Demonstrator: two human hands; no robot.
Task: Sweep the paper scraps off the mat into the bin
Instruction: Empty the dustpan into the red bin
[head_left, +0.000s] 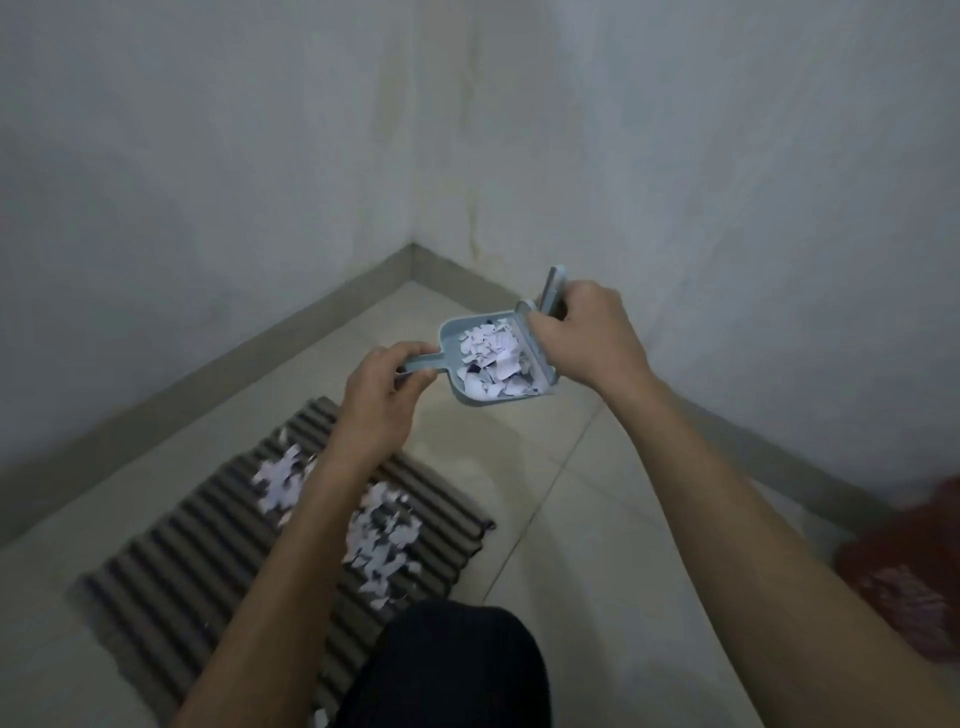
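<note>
The left hand (382, 387) gripped the loaded dustpan (493, 358) by its handle, level; the right hand (584, 340), closed round the brush (545, 332), blocked its mouth against spilling scraps (493, 356).

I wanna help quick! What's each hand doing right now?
Left hand: closed on the dustpan handle.
Right hand: closed on the small brush, at the pan's open edge.

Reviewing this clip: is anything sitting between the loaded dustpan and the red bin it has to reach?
Nothing visible does. The dustpan, held up by the left hand with the right hand holding the brush at its mouth, has only bare floor tile between it and the red bin at the right edge.
</note>
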